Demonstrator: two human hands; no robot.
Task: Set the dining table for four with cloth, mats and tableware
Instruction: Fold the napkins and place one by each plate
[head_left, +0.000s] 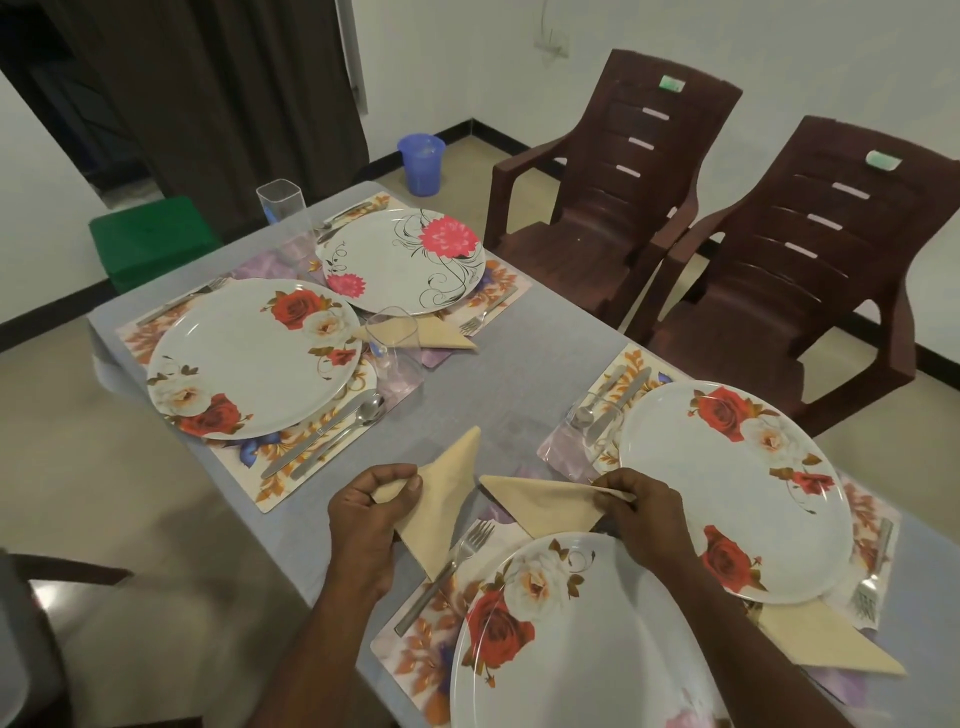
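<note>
1. Your left hand (371, 512) is pinching the corner of one beige napkin (441, 501), holding it over the grey cloth (483, 374) just left of the near fork (457, 564).
2. Your right hand (641, 512) is pinching the corner of a second napkin (540, 504), which is lying just above the near plate (571, 639).
3. The two napkins are pointing away from each other, with their tips close together between your hands.
4. Four flowered plates are sitting on floral mats: the near one, a right plate (737, 493), a left plate (254, 358) and a far plate (405, 260).
5. A third napkin (826, 644) is lying under the right plate's near edge, and a fourth (421, 332) is lying between the left and far plates, behind a clear glass (395, 343).
6. Another glass (280, 202) is standing at the far corner.
7. Two brown chairs (727, 249) are standing along the right side.
</note>
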